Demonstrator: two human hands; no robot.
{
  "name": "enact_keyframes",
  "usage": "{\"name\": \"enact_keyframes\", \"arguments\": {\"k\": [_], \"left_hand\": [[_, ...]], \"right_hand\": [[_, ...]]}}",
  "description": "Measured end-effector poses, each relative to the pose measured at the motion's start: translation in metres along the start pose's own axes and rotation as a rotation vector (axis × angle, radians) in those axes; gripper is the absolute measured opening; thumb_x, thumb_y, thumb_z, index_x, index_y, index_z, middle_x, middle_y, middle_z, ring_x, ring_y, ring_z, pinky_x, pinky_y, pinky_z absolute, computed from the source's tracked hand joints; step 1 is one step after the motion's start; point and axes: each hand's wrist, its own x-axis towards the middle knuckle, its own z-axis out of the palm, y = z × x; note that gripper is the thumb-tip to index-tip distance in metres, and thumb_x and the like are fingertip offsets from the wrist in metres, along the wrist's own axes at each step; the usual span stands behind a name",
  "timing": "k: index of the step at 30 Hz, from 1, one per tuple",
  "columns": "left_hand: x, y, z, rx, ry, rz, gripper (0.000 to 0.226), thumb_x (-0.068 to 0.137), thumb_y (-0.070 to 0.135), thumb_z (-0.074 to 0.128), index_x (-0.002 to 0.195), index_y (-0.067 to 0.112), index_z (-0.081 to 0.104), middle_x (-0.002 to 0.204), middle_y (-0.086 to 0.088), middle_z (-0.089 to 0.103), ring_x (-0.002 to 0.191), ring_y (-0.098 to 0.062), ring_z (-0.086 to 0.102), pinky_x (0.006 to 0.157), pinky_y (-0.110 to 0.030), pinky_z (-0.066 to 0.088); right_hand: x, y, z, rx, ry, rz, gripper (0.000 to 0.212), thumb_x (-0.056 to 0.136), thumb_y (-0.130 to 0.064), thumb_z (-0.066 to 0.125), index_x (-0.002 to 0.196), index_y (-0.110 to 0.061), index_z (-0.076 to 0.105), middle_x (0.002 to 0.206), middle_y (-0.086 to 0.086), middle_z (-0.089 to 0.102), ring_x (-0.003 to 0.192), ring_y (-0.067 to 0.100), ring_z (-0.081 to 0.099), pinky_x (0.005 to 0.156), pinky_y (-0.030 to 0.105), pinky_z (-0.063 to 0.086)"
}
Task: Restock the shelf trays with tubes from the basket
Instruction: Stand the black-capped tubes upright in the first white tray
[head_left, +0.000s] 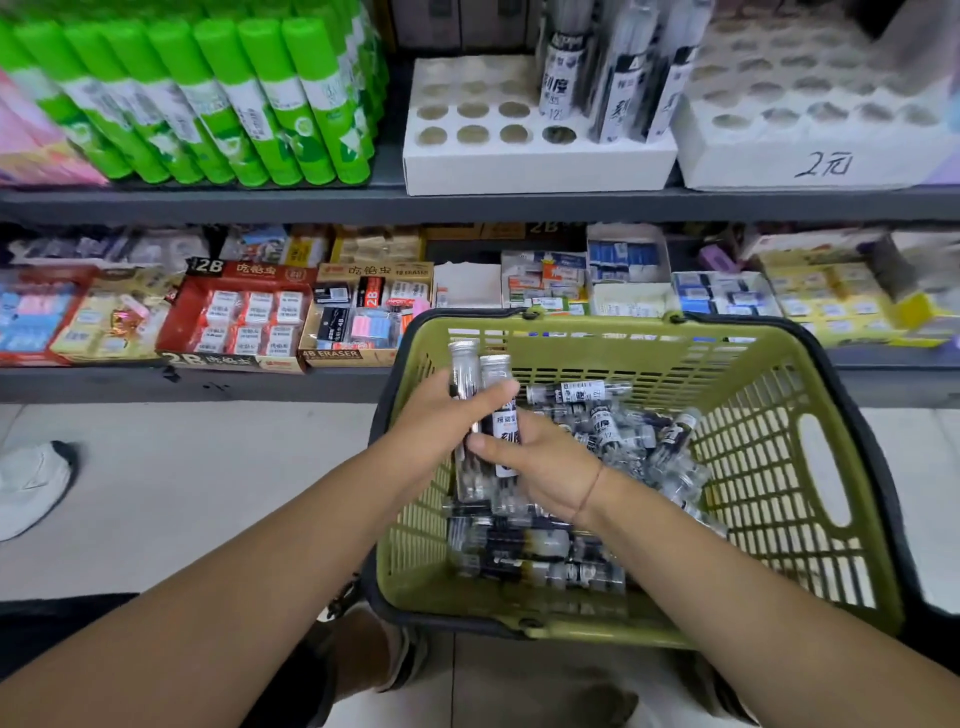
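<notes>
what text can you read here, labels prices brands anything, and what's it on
"2B" and "吃铅虫": red eraser box
"4B ERASER": tan eraser box
"2元": handwritten on the right white tray
Too blurred to read: print on the tubes, green glue sticks and eraser wrappers

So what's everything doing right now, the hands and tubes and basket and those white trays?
Held tubes: two, upright, capped.
Left hand: curled round the held tubes.
Right hand: gripping the held tubes lower down.
Basket: partly full.
Loose tubes: lying piled in the basket.
Left tray: most holes empty.
Standing tubes: upright at the left tray's right end.
Right tray: holes in view look empty.
</notes>
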Motion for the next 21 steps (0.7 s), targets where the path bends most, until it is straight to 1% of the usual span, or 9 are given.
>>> {"name": "enact_keyframes", "arguments": {"k": [2, 4, 6, 8, 9, 11, 13, 16, 21], "left_hand": [[0.0, -0.001, 0.001, -0.067, -0.06, -0.044, 0.053, 0.066, 0.049, 0.081, 0.108, 0.02, 0.067, 0.105, 0.005, 0.073, 0.106, -0.014, 0.065, 0.094, -0.032, 0.048], [-0.001, -0.004, 0.001, -0.102, -0.09, -0.078, 0.071, 0.055, 0.056, 0.085, 0.108, 0.012, 0.07, 0.103, 0.0, 0.075, 0.106, -0.019, 0.066, 0.102, -0.042, 0.045], [-0.002, -0.005, 0.0, -0.155, -0.068, -0.115, 0.056, 0.067, 0.048, 0.082, 0.103, 0.008, 0.071, 0.101, -0.005, 0.075, 0.104, -0.024, 0.068, 0.103, -0.047, 0.045], [-0.001, -0.009, -0.003, -0.235, -0.026, -0.155, 0.025, 0.081, 0.031, 0.074, 0.098, 0.012, 0.069, 0.1, -0.008, 0.075, 0.101, -0.026, 0.068, 0.102, -0.049, 0.046], [-0.001, -0.009, -0.005, -0.254, 0.002, -0.18, 0.025, 0.081, 0.029, 0.074, 0.1, 0.014, 0.068, 0.103, -0.009, 0.074, 0.101, -0.027, 0.067, 0.102, -0.05, 0.045], [-0.003, -0.009, -0.008, -0.281, 0.036, -0.189, 0.054, 0.062, 0.043, 0.084, 0.105, 0.017, 0.067, 0.112, -0.01, 0.071, 0.106, -0.028, 0.065, 0.104, -0.052, 0.043], [-0.001, -0.012, -0.011, -0.295, 0.067, -0.22, 0.074, 0.039, 0.054, 0.091, 0.101, 0.023, 0.066, 0.117, -0.009, 0.068, 0.114, -0.03, 0.06, 0.107, -0.052, 0.039], [0.0, -0.016, -0.013, -0.341, 0.069, -0.242, 0.035, 0.069, 0.035, 0.085, 0.089, 0.023, 0.06, 0.102, -0.006, 0.069, 0.104, -0.027, 0.063, 0.105, -0.047, 0.042], [0.003, -0.019, -0.012, -0.363, 0.014, -0.236, 0.034, 0.086, 0.021, 0.071, 0.115, 0.005, 0.066, 0.089, -0.01, 0.075, 0.088, -0.024, 0.07, 0.093, -0.046, 0.053]], "right_hand": [[-0.004, 0.003, -0.003, -0.062, -0.007, 0.024, 0.078, 0.077, -0.044, 0.072, 0.137, -0.007, 0.039, 0.14, 0.006, 0.047, 0.132, 0.012, 0.04, 0.114, 0.032, 0.028], [-0.012, 0.002, -0.014, -0.128, -0.064, 0.059, 0.059, 0.088, -0.033, 0.062, 0.135, -0.006, 0.04, 0.132, -0.001, 0.052, 0.127, 0.01, 0.044, 0.109, 0.024, 0.032], [-0.019, 0.001, -0.032, -0.134, -0.065, 0.075, 0.038, 0.09, -0.028, 0.057, 0.123, -0.009, 0.052, 0.119, -0.002, 0.06, 0.117, 0.014, 0.054, 0.103, 0.027, 0.041], [-0.019, 0.006, -0.062, -0.237, 0.206, 0.029, 0.031, 0.088, -0.032, 0.061, 0.111, -0.011, 0.061, 0.108, 0.002, 0.066, 0.105, 0.019, 0.062, 0.095, 0.027, 0.049], [-0.017, 0.01, -0.08, -0.326, 0.399, 0.003, 0.03, 0.087, -0.033, 0.063, 0.107, -0.011, 0.063, 0.105, 0.002, 0.067, 0.101, 0.019, 0.062, 0.09, 0.024, 0.049], [-0.013, 0.021, -0.106, -0.503, 0.687, 0.027, 0.037, 0.084, -0.036, 0.068, 0.107, -0.008, 0.061, 0.105, 0.002, 0.065, 0.101, 0.018, 0.061, 0.083, 0.02, 0.045], [-0.007, 0.03, -0.12, -0.608, 0.711, 0.126, 0.048, 0.083, -0.039, 0.068, 0.116, -0.008, 0.054, 0.106, 0.0, 0.059, 0.101, 0.016, 0.055, 0.084, 0.022, 0.04], [0.007, 0.044, -0.122, -0.745, 0.648, 0.248, 0.062, 0.082, -0.046, 0.066, 0.129, -0.011, 0.046, 0.119, 0.003, 0.059, 0.102, 0.018, 0.056, 0.089, 0.029, 0.047], [0.016, 0.041, -0.12, -0.746, 0.705, 0.312, 0.061, 0.082, -0.031, 0.07, 0.135, -0.01, 0.045, 0.131, 0.008, 0.057, 0.116, 0.025, 0.056, 0.095, 0.034, 0.045]]}}
